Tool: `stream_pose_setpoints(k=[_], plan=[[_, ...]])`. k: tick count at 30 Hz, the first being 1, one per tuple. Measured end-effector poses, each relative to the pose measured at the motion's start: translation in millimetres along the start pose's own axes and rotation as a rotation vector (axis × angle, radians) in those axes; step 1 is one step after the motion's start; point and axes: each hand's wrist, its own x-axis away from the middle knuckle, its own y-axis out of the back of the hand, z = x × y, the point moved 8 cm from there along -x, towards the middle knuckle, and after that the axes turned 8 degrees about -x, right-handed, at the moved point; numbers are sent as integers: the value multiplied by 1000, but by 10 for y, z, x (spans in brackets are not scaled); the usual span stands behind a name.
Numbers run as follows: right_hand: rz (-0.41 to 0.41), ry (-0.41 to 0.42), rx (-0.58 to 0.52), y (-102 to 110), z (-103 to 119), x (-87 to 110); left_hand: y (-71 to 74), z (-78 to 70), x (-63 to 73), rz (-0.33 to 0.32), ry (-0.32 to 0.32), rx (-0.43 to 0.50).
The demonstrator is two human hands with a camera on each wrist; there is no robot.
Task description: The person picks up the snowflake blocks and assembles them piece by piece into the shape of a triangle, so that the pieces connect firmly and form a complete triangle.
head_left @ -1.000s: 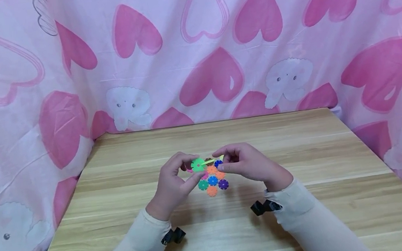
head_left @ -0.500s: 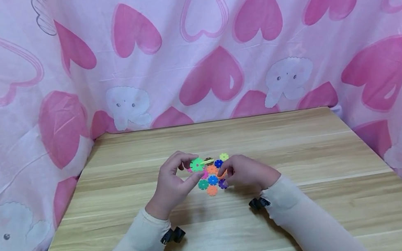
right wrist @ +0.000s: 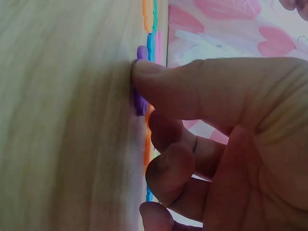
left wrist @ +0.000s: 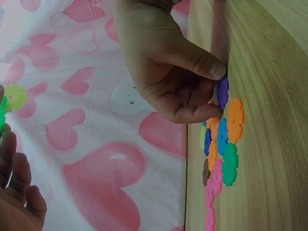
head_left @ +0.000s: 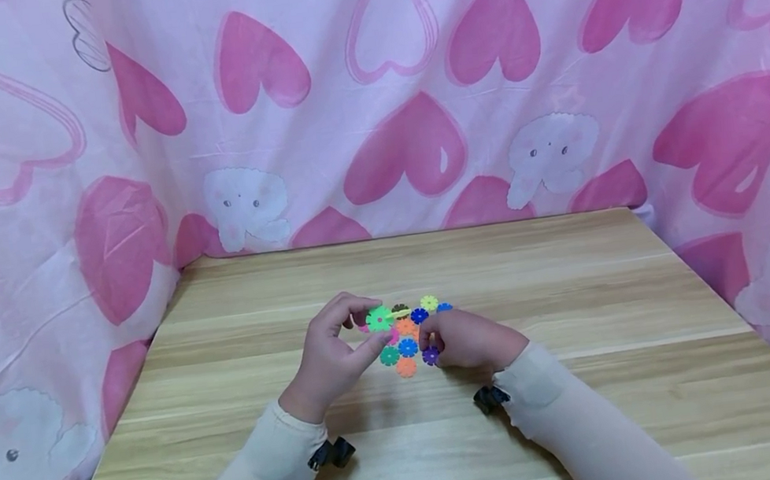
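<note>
Backdrop: pink cloth (head_left: pixel 402 143) printed with hearts, hung behind and beside a wood-grain counter (head_left: pixel 410 459).
Left hand (head_left: pixel 334 355): thumb and forefinger pinch the green disc (head_left: pixel 380 320) by opposite edges, above the counter; a yellow disc (head_left: pixel 402 313) juts from its side, seen nearly edge-on.
Right hand (head_left: pixel 478 338): lowered to the near right of the cluster, fingers curled, thumb and a finger gripping the purple disc (left wrist: pixel 224 94) at its rim.
Purple disc: at the counter; whether it is lifted clear cannot be told.
Loose discs: orange (head_left: pixel 407 367), teal (head_left: pixel 389 357), blue (head_left: pixel 407 347) and brown (head_left: pixel 400 310), among others, lie close together below and beside the held pair.
Change noted: a second ago the right hand was up beside the green disc; it is now down on the purple one, which seems shifted slightly outward.
Assessment: the held pair appears joined, and purple looks chosen as the next piece.
</note>
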Motion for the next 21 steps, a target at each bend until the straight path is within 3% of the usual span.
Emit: stream_pose_setpoints(k=[7,14,18,21], plan=[[7,-33,-17,-29,-37,27,-2,13,13,-6,-5,-8],[-11,-21,-22,0,-65,30,12,32,11,-15,30,-25],[-67,22,-163,123,-3,66,17,30,2,-24,39,-35],[-144,118,-314,280,125,114,22,44,-9,-27,55,-32]])
